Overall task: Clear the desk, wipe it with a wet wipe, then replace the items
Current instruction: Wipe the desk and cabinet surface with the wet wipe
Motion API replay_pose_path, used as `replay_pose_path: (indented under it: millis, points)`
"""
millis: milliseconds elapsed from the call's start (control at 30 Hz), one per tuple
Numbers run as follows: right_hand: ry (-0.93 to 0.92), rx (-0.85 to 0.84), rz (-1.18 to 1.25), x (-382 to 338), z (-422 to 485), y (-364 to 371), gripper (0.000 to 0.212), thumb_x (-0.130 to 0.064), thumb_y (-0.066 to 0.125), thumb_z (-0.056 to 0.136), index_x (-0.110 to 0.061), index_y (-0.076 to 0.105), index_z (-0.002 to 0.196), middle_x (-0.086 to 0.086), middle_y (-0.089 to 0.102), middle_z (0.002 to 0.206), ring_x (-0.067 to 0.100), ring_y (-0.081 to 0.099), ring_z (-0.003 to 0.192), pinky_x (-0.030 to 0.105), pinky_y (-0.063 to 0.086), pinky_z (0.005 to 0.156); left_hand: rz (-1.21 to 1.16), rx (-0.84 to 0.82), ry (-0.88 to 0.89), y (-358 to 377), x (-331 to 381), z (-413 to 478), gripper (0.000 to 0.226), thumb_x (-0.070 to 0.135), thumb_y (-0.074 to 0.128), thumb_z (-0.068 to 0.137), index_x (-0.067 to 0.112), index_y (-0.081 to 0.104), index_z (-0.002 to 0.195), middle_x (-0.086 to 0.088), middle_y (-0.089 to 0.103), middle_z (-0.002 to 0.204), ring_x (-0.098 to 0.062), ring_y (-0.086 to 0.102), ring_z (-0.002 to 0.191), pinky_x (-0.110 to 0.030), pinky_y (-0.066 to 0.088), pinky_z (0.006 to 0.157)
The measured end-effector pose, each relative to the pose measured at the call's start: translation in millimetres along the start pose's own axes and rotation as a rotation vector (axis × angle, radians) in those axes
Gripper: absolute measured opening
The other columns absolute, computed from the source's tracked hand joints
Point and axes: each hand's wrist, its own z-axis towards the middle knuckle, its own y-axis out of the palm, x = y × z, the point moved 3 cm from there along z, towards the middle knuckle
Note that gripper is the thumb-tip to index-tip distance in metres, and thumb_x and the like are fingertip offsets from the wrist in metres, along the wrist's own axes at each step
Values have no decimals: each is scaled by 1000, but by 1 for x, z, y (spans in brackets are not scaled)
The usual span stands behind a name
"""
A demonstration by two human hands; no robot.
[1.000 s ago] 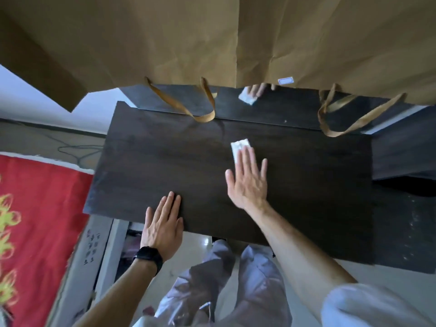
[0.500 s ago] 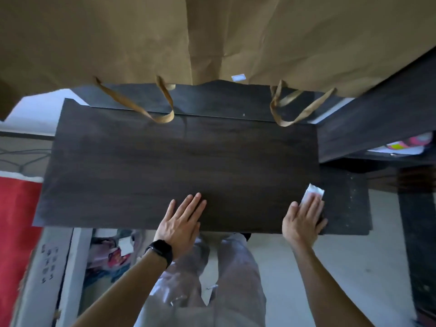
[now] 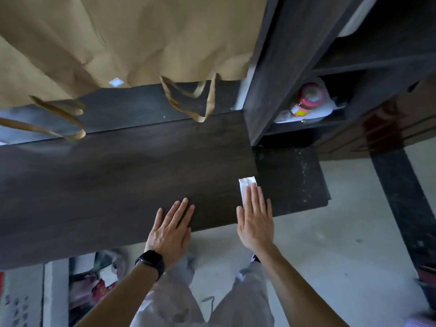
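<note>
The dark wooden desk top [image 3: 113,185] fills the middle of the head view. A folded white wet wipe [image 3: 245,186] lies near the desk's right end. My right hand [image 3: 256,220] presses it flat with straight fingers, and only the wipe's far end shows past the fingertips. My left hand [image 3: 172,230], with a black watch on the wrist, rests flat on the desk's front edge, a little left of the right hand.
Brown paper bags [image 3: 132,43] with ribbon handles hang over the desk's back edge. A dark shelf unit [image 3: 278,67] stands at the right, with a pink-and-yellow bottle [image 3: 306,100] inside. A lower dusty dark panel [image 3: 292,180] adjoins the desk's right end. My legs are below.
My right hand slid the wipe from the desk's middle to its right end, then slightly forward. The left hand shifted right along the front edge. The view swung right.
</note>
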Motion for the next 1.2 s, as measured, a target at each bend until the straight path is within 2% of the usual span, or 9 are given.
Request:
replay_pose_path:
  millis: [100,167,300,433,533,667,767,867,1200]
  points:
    - [202,40,425,17,4,-5,57,-37,22,108,-14,13,160,7,27,164,24,39,144,33,41,112,-65,35,-68,-4,49,18,58,36,32,96,22,30,153,0,21,162,-21,24,147,-54,25,116]
    - [236,-3,607,33,6,2,53,-35,28,108,-16,25,157,6,41,157,22,47,139,27,40,108,-101,87,-142,-6,83,32,59,37,30,97,22,27,154,1,18,163,-20,18,149,-51,21,118]
    - [126,-217,851,73,-7,15,61,-63,15,100,-36,32,153,-3,51,149,12,51,133,33,42,111,-107,107,-218,0,136,65,59,40,24,99,24,18,156,3,7,164,-17,5,151,-50,9,121]
    - [161,-465,911,102,-17,21,77,-70,7,93,-29,23,156,-12,20,163,6,20,150,30,15,125,-67,125,-235,4,174,98,59,41,23,101,24,14,156,6,5,164,-14,0,151,-51,6,121]
    - [94,-456,982,98,6,14,57,-49,14,106,-27,25,156,-13,22,163,-1,15,149,27,12,125,-37,149,-261,5,192,121,61,42,21,100,22,8,157,8,-2,163,-8,-11,149,-48,0,121]
    - [-267,-298,572,106,38,24,69,-54,3,101,-22,29,157,-7,25,163,10,20,149,30,15,123,15,192,-309,5,201,136,64,41,21,99,20,3,157,9,-10,163,-8,-13,149,-43,-13,119]
    - [-369,-207,213,137,48,39,58,-41,27,97,-25,41,151,3,38,157,26,33,142,45,31,116,9,229,-285,9,197,138,67,40,27,98,18,4,157,6,-8,164,-12,-8,150,-46,-12,120]
    - [-517,-131,87,149,45,54,52,-34,41,100,-16,44,149,7,37,159,31,29,148,52,27,118,5,275,-264,11,195,137,68,37,29,96,15,7,156,4,-4,163,-15,-3,151,-49,-7,121]
    - [-598,-168,-243,130,117,77,80,-42,37,99,-11,-6,158,9,-12,167,28,-10,154,51,-5,124,9,246,-258,12,194,138,66,36,29,97,17,8,156,6,-5,163,-13,-4,151,-49,-8,120]
